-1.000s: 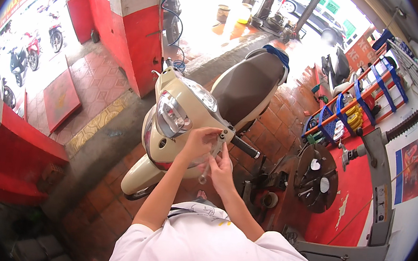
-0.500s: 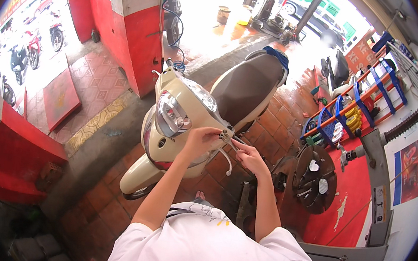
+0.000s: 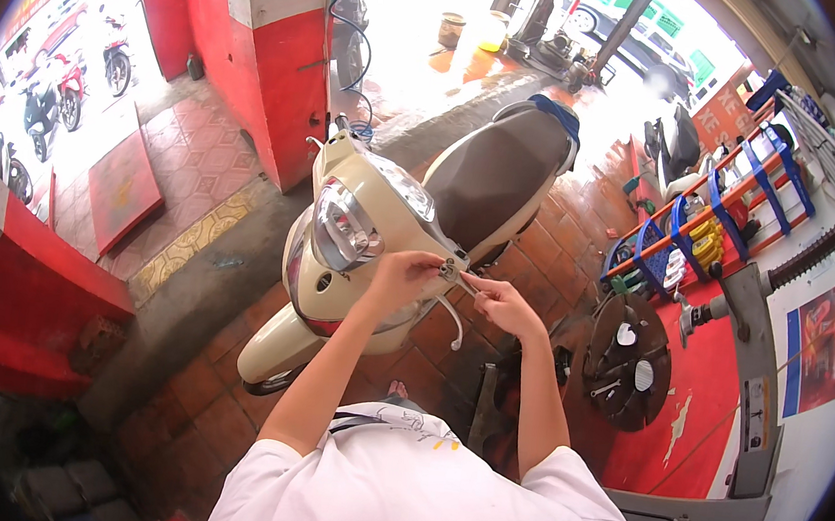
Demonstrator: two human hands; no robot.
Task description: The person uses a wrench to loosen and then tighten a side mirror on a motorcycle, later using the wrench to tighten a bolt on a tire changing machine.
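A cream scooter [image 3: 285, 353] with a brown seat [image 3: 502, 163] stands in front of me, its headlight end nearest. My left hand [image 3: 406, 279] is closed, fingers pinching the small metal lever mount [image 3: 449, 270] at the handlebar end. Just below and to the right hangs the silver brake lever [image 3: 455, 326]. My right hand [image 3: 507, 309] grips a slim metal tool [image 3: 471, 288], which points at the mount. Fingers hide most of the tool, so its exact kind does not show.
On my right, a round dark tray [image 3: 607, 379] holds a wrench [image 3: 605, 389] and other small items. A grey machine arm [image 3: 756, 394] stands by the wall, with an orange and blue rack [image 3: 712, 204] beyond it. At left rises a red and white pillar [image 3: 279, 76].
My right hand has shifted slightly, and the angle of the tool against the mount has changed. The left hand keeps its hold on the mount.
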